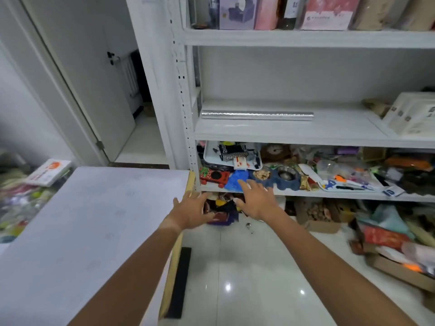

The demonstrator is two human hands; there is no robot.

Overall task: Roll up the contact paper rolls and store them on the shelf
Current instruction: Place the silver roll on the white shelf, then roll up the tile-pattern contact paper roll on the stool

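Note:
A rolled-up silver contact paper roll [257, 115] lies lengthwise on the middle board of the white shelf [289, 135], near its left post. A flat sheet of white contact paper [89, 222] is spread over the table at the left. My left hand [191, 209] hovers by the table's far right corner, fingers spread and holding nothing. A little to the right, my right hand [256, 198] is also empty with fingers apart, in front of the cluttered lower board. Both hands are well below the silver roll.
The lower shelf board holds a tray [207, 156], a blue bag, pet bowls [277, 176] and toys. Cardboard boxes [317, 220] and packages crowd the floor at the right. Boxes line the top board. A white door [94, 90] stands open at the left. Glossy floor tiles lie below.

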